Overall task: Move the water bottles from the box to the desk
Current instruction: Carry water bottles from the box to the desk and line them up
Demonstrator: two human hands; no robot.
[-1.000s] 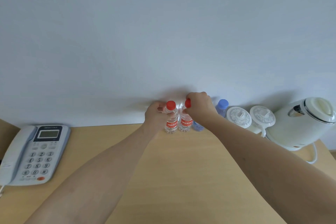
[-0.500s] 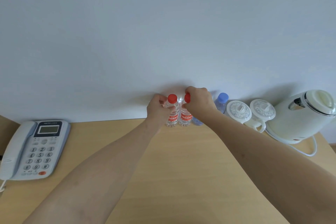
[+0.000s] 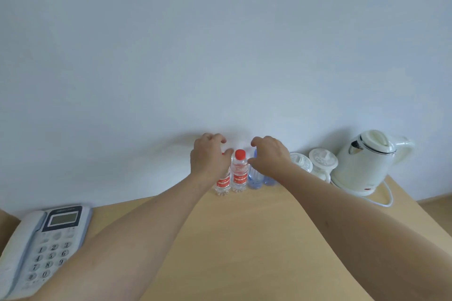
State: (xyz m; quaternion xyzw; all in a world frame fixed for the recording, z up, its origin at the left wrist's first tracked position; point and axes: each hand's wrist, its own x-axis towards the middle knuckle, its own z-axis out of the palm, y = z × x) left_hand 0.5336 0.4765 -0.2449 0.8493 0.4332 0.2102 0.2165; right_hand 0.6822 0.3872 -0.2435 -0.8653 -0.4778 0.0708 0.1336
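Two clear water bottles with red labels stand upright side by side on the wooden desk (image 3: 244, 239) against the wall. The right one (image 3: 240, 173) shows its red cap; the left one (image 3: 223, 183) has its top hidden behind my left hand (image 3: 208, 157). My left hand hovers at that bottle's neck with loosely curled fingers, gripping nothing. Two blue-tinted bottles (image 3: 255, 178) stand just right of them, partly hidden by my right hand (image 3: 269, 154), which hangs relaxed in front of them and holds nothing. No box is in view.
A white telephone (image 3: 41, 247) lies at the desk's left front. Two white lidded cups (image 3: 322, 161) and a white electric kettle (image 3: 367, 164) with its cord stand at the back right. The wall runs right behind the bottles.
Both hands have let go of the red-capped bottles and lifted apart; the bottles now stand on the desk. The view has tilted, so the desk sits lower in frame.
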